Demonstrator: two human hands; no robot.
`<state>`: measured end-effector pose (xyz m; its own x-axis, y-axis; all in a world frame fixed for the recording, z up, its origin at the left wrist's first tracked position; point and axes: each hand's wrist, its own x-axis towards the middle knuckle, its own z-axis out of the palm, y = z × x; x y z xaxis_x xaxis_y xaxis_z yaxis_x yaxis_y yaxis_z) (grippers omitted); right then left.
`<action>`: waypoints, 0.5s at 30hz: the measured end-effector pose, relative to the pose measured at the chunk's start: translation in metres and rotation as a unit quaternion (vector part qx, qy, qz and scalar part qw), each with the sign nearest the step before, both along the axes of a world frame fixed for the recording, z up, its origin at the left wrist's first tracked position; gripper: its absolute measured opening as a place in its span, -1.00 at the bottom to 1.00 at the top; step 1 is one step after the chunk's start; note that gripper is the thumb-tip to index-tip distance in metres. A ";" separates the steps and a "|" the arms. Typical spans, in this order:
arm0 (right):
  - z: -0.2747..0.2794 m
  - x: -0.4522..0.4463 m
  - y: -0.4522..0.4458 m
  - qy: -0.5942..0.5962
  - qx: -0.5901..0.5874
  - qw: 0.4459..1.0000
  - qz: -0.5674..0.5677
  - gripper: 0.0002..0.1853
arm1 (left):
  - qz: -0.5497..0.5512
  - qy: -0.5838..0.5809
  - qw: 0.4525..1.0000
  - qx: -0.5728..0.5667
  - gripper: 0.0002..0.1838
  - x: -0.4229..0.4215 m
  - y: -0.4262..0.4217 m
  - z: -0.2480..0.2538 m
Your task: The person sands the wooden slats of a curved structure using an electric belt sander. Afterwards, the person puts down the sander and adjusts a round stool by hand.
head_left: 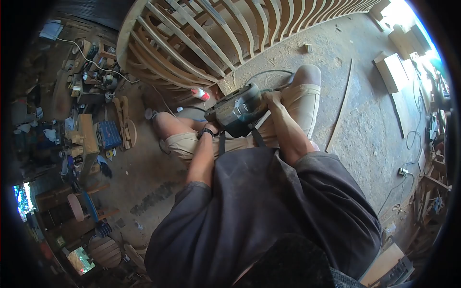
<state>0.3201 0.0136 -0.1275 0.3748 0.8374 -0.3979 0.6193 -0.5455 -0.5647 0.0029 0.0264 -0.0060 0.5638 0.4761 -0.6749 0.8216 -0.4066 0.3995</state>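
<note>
A bulky dark power tool, a belt sander by its look (235, 109), lies tilted across my lap between my bare knees. My right hand (272, 99) is closed around its right end. At its lower left side, my left hand (212, 127), below a dark wristwatch, holds the tool's edge; the fingers are partly hidden beneath the body. A cable (269, 72) loops on the floor beyond the tool. Just past the tool's upper left corner is a red and white bottle (200, 94), lying near the curved wooden frame (225, 62).
The ribbed wooden frame fills the space ahead. To the left is a cluttered pile of tools, with a blue case (109, 134) and wooden pieces (124, 120). On the right, a long thin strip (340, 105) lies on the dusty floor, near a pale box (391, 72) and a plug connection (403, 171).
</note>
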 end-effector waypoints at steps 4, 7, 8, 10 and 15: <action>-0.005 0.002 0.001 -0.023 -0.008 0.999 0.027 -0.90 | 0.020 -0.055 0.998 0.000 -0.42 -0.034 0.009 -0.082; -0.011 0.003 0.002 -0.042 -0.009 0.998 0.049 -0.90 | 0.032 -0.046 0.998 -0.015 -0.41 -0.020 0.005 -0.042; -0.013 0.003 0.003 -0.050 -0.011 0.997 0.056 -0.90 | -0.006 0.045 0.999 0.013 -0.43 -0.007 0.001 -0.009; -0.018 0.003 0.004 -0.067 -0.012 0.995 0.072 -0.90 | -0.043 0.088 0.995 0.020 -0.41 0.005 -0.001 0.020; -0.030 0.008 0.007 -0.120 -0.010 0.985 0.121 -0.89 | -0.026 -0.024 0.995 0.098 -0.44 -0.028 0.003 -0.061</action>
